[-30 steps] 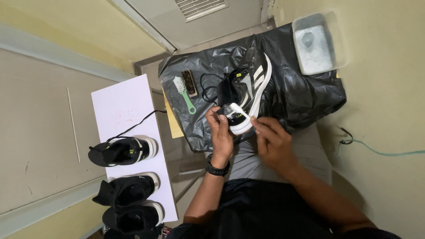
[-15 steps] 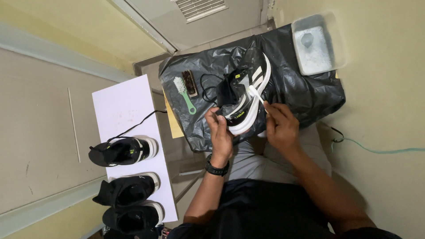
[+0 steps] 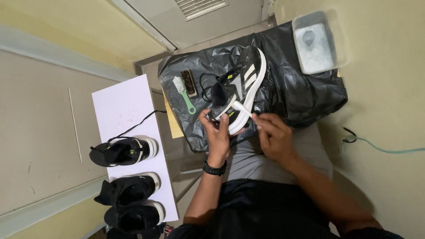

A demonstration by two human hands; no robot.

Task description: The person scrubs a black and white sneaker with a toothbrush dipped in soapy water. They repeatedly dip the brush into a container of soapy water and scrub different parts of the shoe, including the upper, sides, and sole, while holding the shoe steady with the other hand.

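Right hand (image 3: pixel 275 138) now lower, nearer the body, pinching a white brush (image 3: pixel 242 109) against the black-and-white sneaker (image 3: pixel 241 86), left hand (image 3: pixel 218 132) gripping its heel over black plastic sheet (image 3: pixel 296 88), green brush (image 3: pixel 183 94), water tub (image 3: pixel 315 42), three shoes (image 3: pixel 128 186) beside.

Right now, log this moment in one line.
left hand: holds sneaker | right hand: white brush on sole | base: black plastic sheet
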